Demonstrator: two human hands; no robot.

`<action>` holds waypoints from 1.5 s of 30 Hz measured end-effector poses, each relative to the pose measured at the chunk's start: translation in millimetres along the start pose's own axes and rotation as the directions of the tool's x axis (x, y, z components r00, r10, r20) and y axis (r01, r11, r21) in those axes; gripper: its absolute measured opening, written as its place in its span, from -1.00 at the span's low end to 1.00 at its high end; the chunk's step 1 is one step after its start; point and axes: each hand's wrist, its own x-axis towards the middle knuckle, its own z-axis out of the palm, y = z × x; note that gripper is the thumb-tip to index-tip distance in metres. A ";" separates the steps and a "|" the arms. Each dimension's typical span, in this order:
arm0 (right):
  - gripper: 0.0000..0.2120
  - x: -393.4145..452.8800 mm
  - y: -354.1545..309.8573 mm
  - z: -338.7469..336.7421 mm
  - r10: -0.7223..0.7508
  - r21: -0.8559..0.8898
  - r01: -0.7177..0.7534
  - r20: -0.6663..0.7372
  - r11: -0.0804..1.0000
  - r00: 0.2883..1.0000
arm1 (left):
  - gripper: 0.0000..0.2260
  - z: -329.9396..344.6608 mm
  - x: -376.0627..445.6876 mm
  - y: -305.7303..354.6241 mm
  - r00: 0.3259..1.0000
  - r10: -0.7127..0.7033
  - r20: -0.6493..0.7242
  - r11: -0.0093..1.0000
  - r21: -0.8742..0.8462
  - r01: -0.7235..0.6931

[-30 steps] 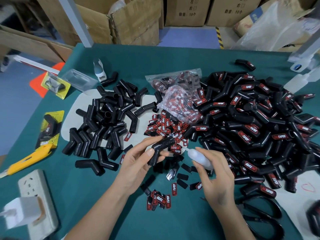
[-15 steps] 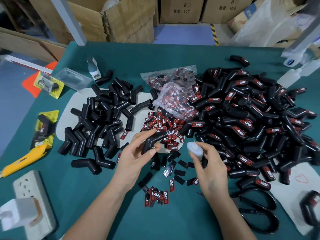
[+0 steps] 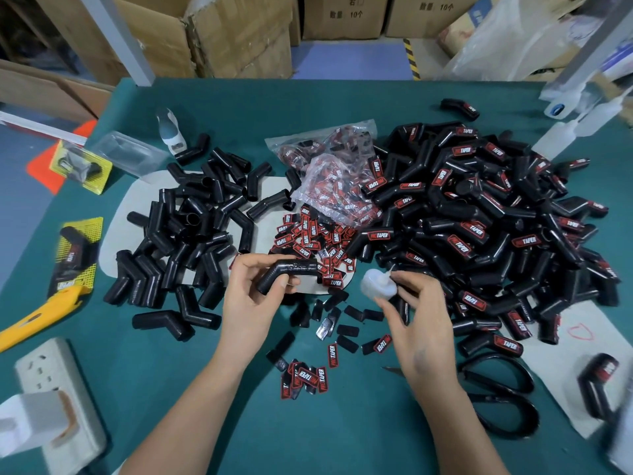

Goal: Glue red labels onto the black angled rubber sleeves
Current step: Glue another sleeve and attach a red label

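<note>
Sleeve (image 3: 286, 274), a black angled rubber tube with no label yet, is held just above the green table (image 3: 205, 389) at the centre of the head view, the only view. The left hand (image 3: 255, 293) grips it with curled fingers above and the thumb beneath, near the bend, so the long straight leg points right and faces up. A faint glossy streak along that leg may be wet glue; this is hard to confirm. The right hand (image 3: 416, 320) pinches a small translucent glue bottle (image 3: 376, 284) just beside the sleeve, nozzle tilted up and away, not touching it.

Loose red labels (image 3: 310, 240) lie in a heap directly behind the sleeve, with a few more (image 3: 308, 375) nearer the person. To the left sits a pile of bare sleeves (image 3: 185, 241); to the right a much larger pile of labelled sleeves (image 3: 479, 228). A clear bag of labels (image 3: 329, 173) lies between the piles. Black scissors (image 3: 503, 399) rest at lower right, a yellow utility knife (image 3: 37, 317) at far left.

Judging by its look, the sleeve is light, soft and slightly squashy, with a matte surface that should not slip. Holding it at the elbow seems best, keeping fingers off the glued face and not squeezing hard enough to flatten the tube
</note>
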 end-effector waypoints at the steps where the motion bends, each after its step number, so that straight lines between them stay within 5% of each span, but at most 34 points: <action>1: -0.59 -5.1 1.3 -3.6 -0.040 -0.024 0.039 -0.063 0.999 0.997 | -0.69 -1.2 -0.2 -0.4 1.000 0.003 -0.004 1.000 0.002 -0.003; 3: -0.73 -19.4 6.8 -6.6 -0.214 -0.166 0.184 -0.182 0.969 0.960 | -0.79 -2.7 -0.6 -2.0 1.000 0.003 -0.009 1.000 0.015 -0.003; 6: -0.86 -40.7 10.4 4.7 -0.353 -0.382 0.292 -0.101 0.877 0.930 | -0.81 -3.3 -0.9 -2.9 1.000 0.018 -0.002 1.000 0.009 -0.018; 12: -0.45 -33.4 13.5 30.4 -0.361 -0.697 0.314 0.086 0.644 0.929 | -0.80 -4.2 -1.9 -5.5 0.999 0.005 0.043 1.000 -0.003 -0.005; 17: -0.55 -28.2 12.1 39.6 -0.351 -0.713 0.294 0.071 0.637 0.934 | -0.80 -6.8 -2.0 -3.9 0.998 0.012 0.059 1.000 0.016 -0.013; 22: -0.93 -31.9 11.5 35.1 -0.435 -0.616 0.351 0.016 0.705 0.901 | -0.82 -3.8 -3.5 -3.2 0.996 0.033 0.088 0.998 -0.053 -0.028; 26: -0.96 -43.2 3.2 28.8 -0.576 -0.360 0.518 -0.071 0.776 0.814 | -0.81 -5.7 -2.3 -5.7 0.995 0.050 0.082 0.997 -0.057 -0.045; 31: -0.78 -47.2 -5.0 28.6 -0.692 -0.200 0.664 -0.142 0.720 0.707 | -0.80 -7.8 -1.8 -4.2 0.991 0.088 0.104 0.994 -0.067 -0.081; 40: -0.93 -23.6 -59.2 25.4 -0.419 0.244 0.442 -0.141 0.863 0.897 | -0.58 -10.3 2.6 -0.3 0.995 0.066 0.079 0.997 -0.050 -0.062; 45: -0.46 -2.9 -81.6 39.8 -0.278 0.516 0.249 -0.022 0.820 0.960 | -0.60 -13.4 4.4 0.3 0.996 0.068 0.053 0.998 -0.016 -0.067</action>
